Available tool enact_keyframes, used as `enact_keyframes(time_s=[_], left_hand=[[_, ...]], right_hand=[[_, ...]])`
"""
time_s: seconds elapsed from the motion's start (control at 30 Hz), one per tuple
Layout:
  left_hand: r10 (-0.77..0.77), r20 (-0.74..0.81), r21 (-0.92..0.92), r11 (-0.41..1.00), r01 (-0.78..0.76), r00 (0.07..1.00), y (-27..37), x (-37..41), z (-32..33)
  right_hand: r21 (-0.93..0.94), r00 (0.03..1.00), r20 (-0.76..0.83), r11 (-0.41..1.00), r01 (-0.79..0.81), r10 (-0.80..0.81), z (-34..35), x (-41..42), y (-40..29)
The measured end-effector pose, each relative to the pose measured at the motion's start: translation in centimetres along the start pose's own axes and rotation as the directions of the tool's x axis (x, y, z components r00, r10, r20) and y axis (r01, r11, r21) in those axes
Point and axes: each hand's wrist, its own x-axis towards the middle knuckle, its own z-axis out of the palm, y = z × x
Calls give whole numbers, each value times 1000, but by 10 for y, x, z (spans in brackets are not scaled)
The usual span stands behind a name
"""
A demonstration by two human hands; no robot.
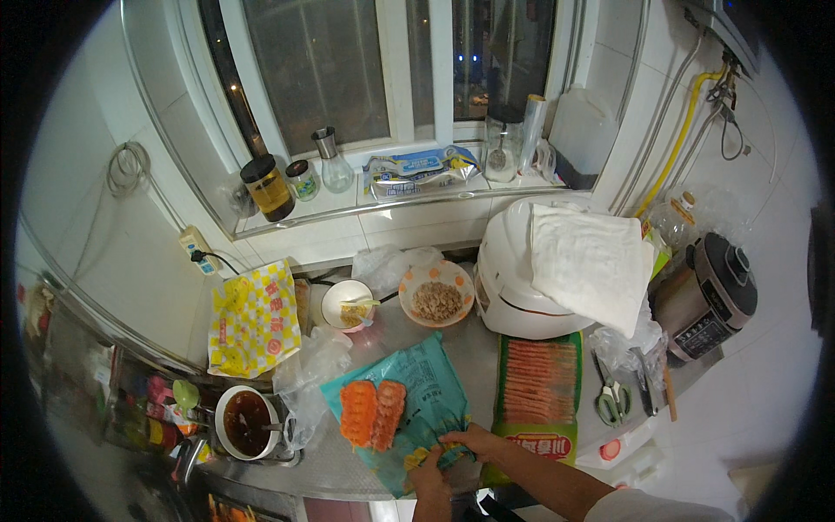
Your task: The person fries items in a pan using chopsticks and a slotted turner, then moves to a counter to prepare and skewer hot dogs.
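My left hand [428, 475] and my right hand [471, 442] grip the near edge of a teal plastic food bag [427, 391], which lies on the metal counter. Two blocks of orange-red skewered food [359, 412] rest on the bag's left part, in front of my hands. Right of the bag lies a green-edged pack of reddish strips [540, 385], side by side under clear film. My right forearm crosses the pack's lower end. The fingertips are partly hidden in the folds of the bag.
Behind stand a bowl of minced food [437, 295], a small white bowl [347, 290] and a white appliance [522, 280] under a cloth. A bowl of brown liquid [246, 423] is left. Scissors [613, 401], a knife [644, 385] and a pressure cooker [708, 297] are right.
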Motion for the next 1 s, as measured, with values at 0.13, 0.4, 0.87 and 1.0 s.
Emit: enact_keyframes(time_s=[0.13,0.4,0.87,1.0], left_hand=[[29,65,14,999,-30,997,-23,33,-14],[119,120,-90,990,-108,986,-9,11,-8],[178,-10,3,984,-178,984,-11,6,-3],[164,292,-103,985,-139,942,-38,20,-62]], right_hand=[[-124,990,-56,983,-133,127,-10,14,9],[102,1000,14,995,-16,14,10,0,-5],[203,997,47,977,-70,62,0,8,1],[131,994,-16,986,-106,109,0,12,-3]])
